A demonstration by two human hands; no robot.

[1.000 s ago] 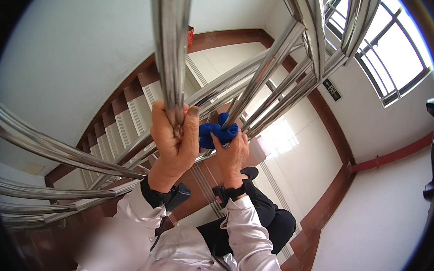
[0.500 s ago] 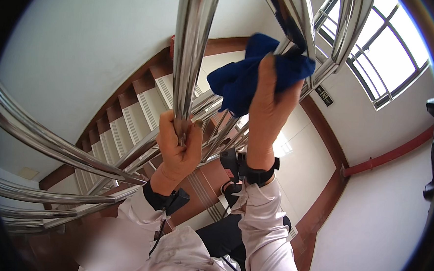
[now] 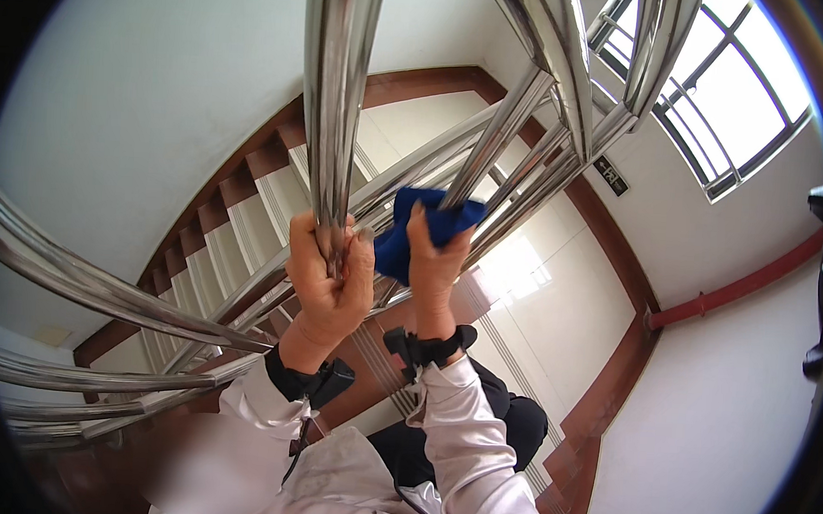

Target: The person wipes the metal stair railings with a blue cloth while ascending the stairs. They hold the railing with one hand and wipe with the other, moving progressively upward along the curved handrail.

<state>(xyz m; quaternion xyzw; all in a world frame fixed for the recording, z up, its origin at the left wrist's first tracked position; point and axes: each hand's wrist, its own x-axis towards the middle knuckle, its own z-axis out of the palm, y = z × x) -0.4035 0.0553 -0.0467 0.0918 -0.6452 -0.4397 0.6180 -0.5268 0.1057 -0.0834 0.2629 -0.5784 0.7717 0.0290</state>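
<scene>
My left hand (image 3: 332, 270) is closed round the lower end of a thick, shiny metal post (image 3: 336, 95) that rises toward the top of the view. To its right, my right hand (image 3: 436, 268) grips a dark blue cloth (image 3: 396, 247). The cloth is wrapped about a slimmer slanting metal rail (image 3: 500, 136), low along its length. Part of the rail under the cloth is hidden. Each wrist wears a black strap with a small black box.
Curved metal handrails (image 3: 85, 277) sweep in from the left. Stairs (image 3: 232, 215) with pale treads and brown edging descend beyond the railing. A barred window (image 3: 718, 87), a green-and-black sign (image 3: 610, 175) and a red pipe (image 3: 736, 283) are on the right. Pale tiles (image 3: 558, 293) cover the landing.
My right hand has slid the blue cloth down and to the left along the rail, closer to me. My left hand stays on the post, which has shifted slightly left in view.
</scene>
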